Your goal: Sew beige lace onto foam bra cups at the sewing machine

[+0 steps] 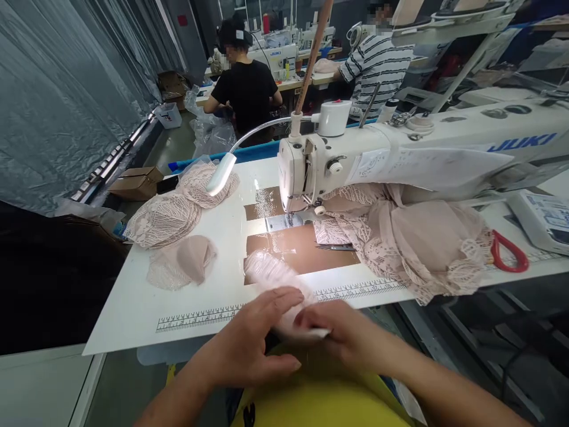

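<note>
Centrally, in the head view, a pale lace piece (270, 270) lies at the near edge of the surface (120, 314), its far end over a brown strip and its near end between the hands. The left hand (253, 338) is loosely open, fingers laid over the lace and thumb apart; the right hand (351, 332) is closed on the near edge in a pinch. Motion blurs the lace's finer folds. The fabric is probably light, soft and limp, and its openwork may snag or stretch; an edge or seam appears the best hold, with a flat palm as support.

The surface is white and smooth, with printed ruler marks along its near side. It bears a sewing machine (368, 154), three lace cups (164, 219) at left and a lace pile (413, 237) at right, beside red-handled scissors (511, 252). A small lamp (221, 174) reaches over the cups. Beyond, two people (246, 83) (384, 65) sit near other machines; a grey curtain (80, 89) lines the left side.
</note>
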`<action>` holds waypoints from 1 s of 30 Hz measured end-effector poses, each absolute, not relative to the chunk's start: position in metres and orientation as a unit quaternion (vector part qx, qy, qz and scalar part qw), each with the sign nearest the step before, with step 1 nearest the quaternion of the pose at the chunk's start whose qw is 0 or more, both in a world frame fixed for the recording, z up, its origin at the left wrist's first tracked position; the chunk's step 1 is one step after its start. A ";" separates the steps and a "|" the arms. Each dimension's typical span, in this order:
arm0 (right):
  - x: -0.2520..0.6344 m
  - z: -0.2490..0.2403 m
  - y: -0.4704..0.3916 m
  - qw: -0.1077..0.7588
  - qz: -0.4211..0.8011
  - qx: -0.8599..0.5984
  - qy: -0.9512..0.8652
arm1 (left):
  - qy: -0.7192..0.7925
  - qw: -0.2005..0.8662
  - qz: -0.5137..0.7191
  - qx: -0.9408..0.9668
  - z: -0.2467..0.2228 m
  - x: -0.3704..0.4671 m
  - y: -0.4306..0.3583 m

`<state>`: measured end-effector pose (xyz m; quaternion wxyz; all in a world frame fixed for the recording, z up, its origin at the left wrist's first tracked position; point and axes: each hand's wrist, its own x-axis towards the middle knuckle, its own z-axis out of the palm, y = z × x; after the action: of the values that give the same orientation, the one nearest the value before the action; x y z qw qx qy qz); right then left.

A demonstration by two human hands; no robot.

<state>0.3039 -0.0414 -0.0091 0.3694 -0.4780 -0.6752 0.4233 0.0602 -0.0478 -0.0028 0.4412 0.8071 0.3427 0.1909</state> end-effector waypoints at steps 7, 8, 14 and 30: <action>0.294 0.005 -0.045 0.398 0.349 -0.453 -0.717 | 0.489 0.449 0.254 0.703 -0.025 0.046 -0.061; 0.296 0.007 -0.045 0.432 0.313 -0.445 -0.720 | 0.530 0.427 0.268 0.682 -0.030 0.039 -0.063; 0.295 0.006 -0.038 0.416 0.366 -0.466 -0.690 | 0.450 0.641 0.261 0.565 -0.030 0.025 -0.078; 0.268 -0.028 -0.039 0.322 0.776 -0.313 -0.443 | 0.338 0.744 0.209 0.538 -0.019 0.050 -0.050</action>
<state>0.2682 -0.0387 -0.0279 0.3221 -0.3127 -0.4433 0.7759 0.0496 -0.0503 -0.0192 0.7435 0.5378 0.3382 0.2086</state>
